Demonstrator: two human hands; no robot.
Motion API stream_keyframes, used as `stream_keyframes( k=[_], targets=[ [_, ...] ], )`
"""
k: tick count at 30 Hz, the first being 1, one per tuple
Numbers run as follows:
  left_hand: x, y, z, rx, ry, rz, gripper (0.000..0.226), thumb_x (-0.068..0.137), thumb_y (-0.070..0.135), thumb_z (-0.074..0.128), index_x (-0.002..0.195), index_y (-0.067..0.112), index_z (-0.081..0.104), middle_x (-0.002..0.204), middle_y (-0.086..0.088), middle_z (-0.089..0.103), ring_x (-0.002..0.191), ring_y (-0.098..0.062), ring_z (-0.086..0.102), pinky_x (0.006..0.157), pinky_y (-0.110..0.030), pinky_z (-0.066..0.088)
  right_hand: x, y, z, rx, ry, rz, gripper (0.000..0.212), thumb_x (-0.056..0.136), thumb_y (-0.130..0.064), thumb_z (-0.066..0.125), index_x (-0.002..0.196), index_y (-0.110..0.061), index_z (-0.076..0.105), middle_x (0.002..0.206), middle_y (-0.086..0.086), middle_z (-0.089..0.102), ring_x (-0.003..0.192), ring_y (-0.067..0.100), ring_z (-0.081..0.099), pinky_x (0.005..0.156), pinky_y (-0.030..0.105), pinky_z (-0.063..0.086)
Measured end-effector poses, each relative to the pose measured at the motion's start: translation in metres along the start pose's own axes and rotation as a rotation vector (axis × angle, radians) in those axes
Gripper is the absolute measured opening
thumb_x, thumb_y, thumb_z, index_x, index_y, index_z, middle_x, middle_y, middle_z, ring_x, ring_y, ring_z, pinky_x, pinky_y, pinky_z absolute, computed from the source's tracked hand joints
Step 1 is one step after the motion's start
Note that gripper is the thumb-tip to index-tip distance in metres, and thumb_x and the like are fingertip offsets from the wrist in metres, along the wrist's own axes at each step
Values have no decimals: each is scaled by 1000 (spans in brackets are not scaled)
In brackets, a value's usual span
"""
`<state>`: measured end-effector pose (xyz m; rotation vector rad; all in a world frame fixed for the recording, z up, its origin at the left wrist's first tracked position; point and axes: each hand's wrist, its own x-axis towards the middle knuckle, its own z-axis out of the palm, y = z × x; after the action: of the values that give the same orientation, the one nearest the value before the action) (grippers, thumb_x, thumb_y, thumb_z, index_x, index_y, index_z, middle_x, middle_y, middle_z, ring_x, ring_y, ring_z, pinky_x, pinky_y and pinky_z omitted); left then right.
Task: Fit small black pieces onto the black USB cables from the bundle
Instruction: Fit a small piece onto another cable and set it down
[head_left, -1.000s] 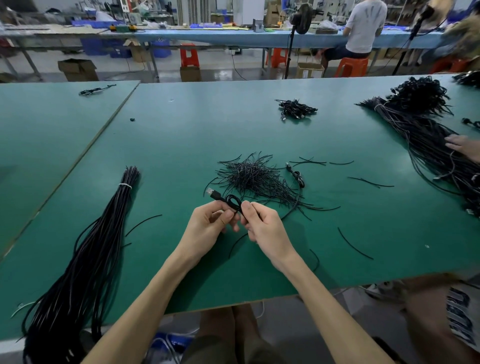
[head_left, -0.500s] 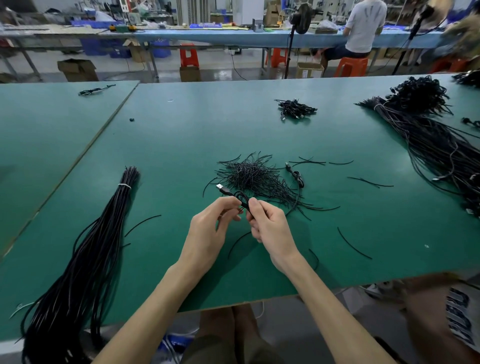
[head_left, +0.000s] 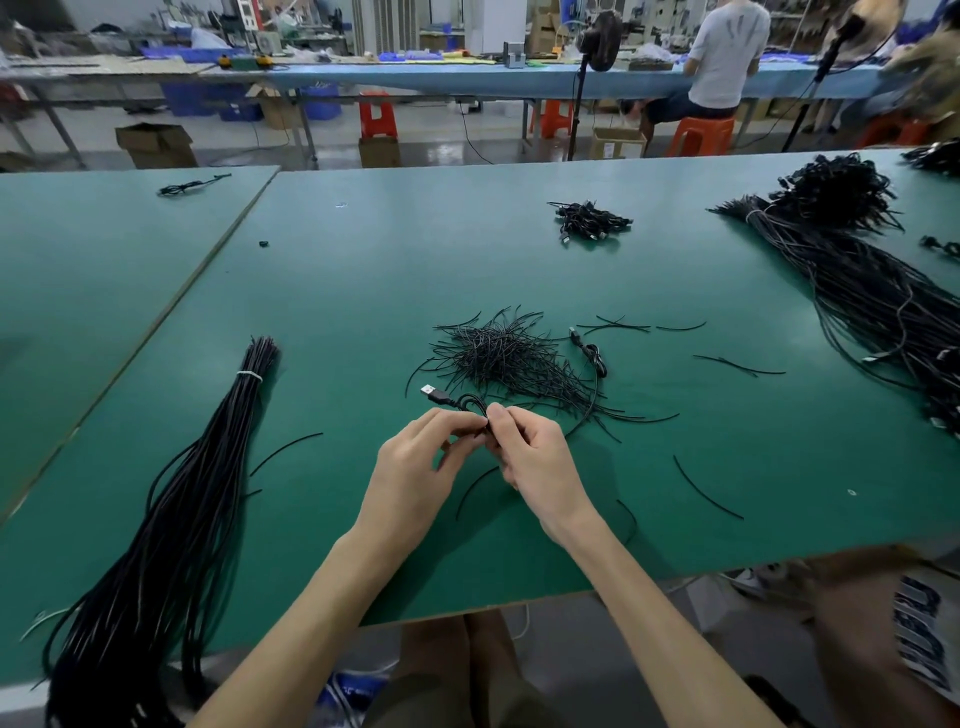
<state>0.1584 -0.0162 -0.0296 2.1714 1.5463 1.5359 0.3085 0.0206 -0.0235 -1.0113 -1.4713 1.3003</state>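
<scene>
Hands (head_left: 415, 470) apparently on USB cable (head_left: 439, 397), near table edge (head_left: 467, 597)

Green table (head_left: 363, 270). Black cable (head_left: 470, 402) with a silver plug (head_left: 429, 389). Black ties (head_left: 498, 358) heaped at centre. Black bundle (head_left: 171, 509) at 8 o'clock, with a white band (head_left: 248, 375). Orange stool (head_left: 698, 136) at 1 o'clock; blue bench (head_left: 467, 78) at 12.
</scene>
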Motion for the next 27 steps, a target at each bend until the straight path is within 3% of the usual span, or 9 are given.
stream_keyframes(
  k=[5,9,13,18,23,27],
  targets=[
    [-3,5,0,130,7,-22,9,94,17,73,100,10,72,93,7,71,79,-17,65,74,-38,56,0,0,1,-39,8,-13,43,108,-33,53,67,-18,54,58,-11,49,52,9,37,47,23,32],
    [-1,11,-2,290,54,-11,11,91,20,77,89,12,69,79,8,69,66,-18,59,71,-29,48,0,1,2,-90,2,-28,44,107,-34,54,66,-17,55,59,-10,50,54,11,39,53,28,34],
    [-3,12,-1,260,45,-92,14,90,22,78,86,15,68,75,10,68,67,-18,58,70,-26,46,0,0,2,-99,-8,-33,44,107,-33,54,66,-16,53,59,-9,49,54,9,39,54,27,33],
    [-2,5,-1,28,-41,-350,13,95,32,71,86,23,66,74,15,69,73,-13,63,72,-26,50,-2,1,3,-68,-38,-43,41,108,-32,53,74,-9,57,60,-6,46,54,11,37,49,24,33],
    [6,-2,-6,-353,-87,-463,21,98,22,70,80,11,65,67,0,70,57,-15,64,63,-23,51,-1,2,2,-5,-75,-28,38,108,-32,52,81,-5,57,64,-1,45,55,11,36,48,23,32],
    [8,-8,-12,-640,-168,-569,29,99,26,69,76,8,66,66,-9,64,54,-22,58,59,-25,46,-2,2,4,-61,-66,-115,30,107,-31,52,83,-16,61,64,0,51,52,19,42,47,30,37]
  ],
)
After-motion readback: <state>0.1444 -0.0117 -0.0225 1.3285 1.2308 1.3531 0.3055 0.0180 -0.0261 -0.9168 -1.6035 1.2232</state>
